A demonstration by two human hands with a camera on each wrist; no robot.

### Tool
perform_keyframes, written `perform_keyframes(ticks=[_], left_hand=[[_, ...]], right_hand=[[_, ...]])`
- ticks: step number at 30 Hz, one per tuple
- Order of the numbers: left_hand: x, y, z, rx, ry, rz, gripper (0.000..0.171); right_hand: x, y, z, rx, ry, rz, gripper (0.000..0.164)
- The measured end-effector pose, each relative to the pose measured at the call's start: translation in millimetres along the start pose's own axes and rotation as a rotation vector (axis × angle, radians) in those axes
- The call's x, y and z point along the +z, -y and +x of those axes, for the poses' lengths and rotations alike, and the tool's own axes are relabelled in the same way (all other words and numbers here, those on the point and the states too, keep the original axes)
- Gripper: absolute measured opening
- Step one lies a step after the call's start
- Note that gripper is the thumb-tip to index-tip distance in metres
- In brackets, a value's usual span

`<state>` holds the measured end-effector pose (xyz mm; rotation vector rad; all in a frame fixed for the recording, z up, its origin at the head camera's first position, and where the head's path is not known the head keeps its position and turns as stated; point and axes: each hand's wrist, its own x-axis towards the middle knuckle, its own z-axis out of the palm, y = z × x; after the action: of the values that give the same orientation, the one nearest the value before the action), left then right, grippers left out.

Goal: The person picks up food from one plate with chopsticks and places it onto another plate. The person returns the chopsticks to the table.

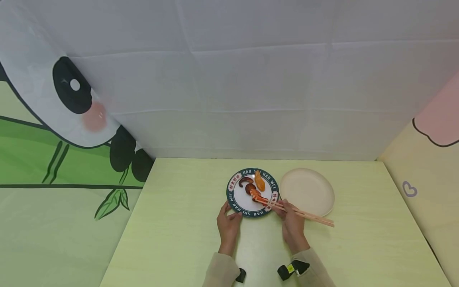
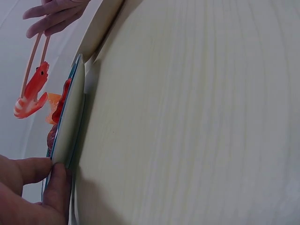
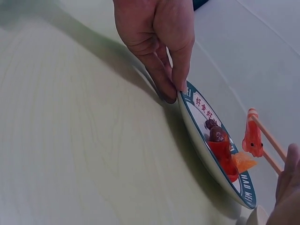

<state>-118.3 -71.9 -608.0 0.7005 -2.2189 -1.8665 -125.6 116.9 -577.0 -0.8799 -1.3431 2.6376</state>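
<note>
My left hand pinches the near-left rim of a round plate with a dark green lettered border. My right hand holds a pair of wooden chopsticks. Between their tips is an orange-red shrimp, raised above the plate in both wrist views. On the plate lie an orange piece, a dark brown curved piece and a glossy red piece. A rounded brown piece sits beside the red one. From the head view the shrimp partly covers the food beneath it.
A plain cream plate stands just right of the patterned plate, partly under the chopsticks' line. Both are on a pale yellow table. A white cloth wall rises behind the table's far edge, with printed panels at both sides.
</note>
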Motion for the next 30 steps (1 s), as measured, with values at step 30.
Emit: perform_keyframes(ticks=[30], left_hand=[[-0.6, -1.5, -0.9, 0.018, 0.003, -0.026, 0.068]], right_hand=[[-17, 23, 3, -0.049, 0.007, 0.099, 0.033]])
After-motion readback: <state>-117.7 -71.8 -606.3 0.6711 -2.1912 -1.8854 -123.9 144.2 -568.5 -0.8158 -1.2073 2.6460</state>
